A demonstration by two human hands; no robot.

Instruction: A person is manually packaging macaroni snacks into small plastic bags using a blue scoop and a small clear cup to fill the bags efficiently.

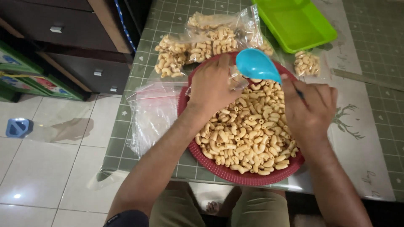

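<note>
Green gridded tablecloth: red basket of macaroni; right hand grasps blue scoop, left hand pinches clear bag.

Light is even and fairly bright, seemingly from overhead indoor lamps. A small white glare spot sits on the glossy floor tiles, and a soft dark shadow lies across the tiles near the tabletop edge. The clear plastic bags catch pale sheen. Shadows under the hands are soft and short. The blue scoop looks slightly smeared, as do the fingers beside it. The upper left corner is dim. Straight lines bow a little toward the frame edges.
</note>
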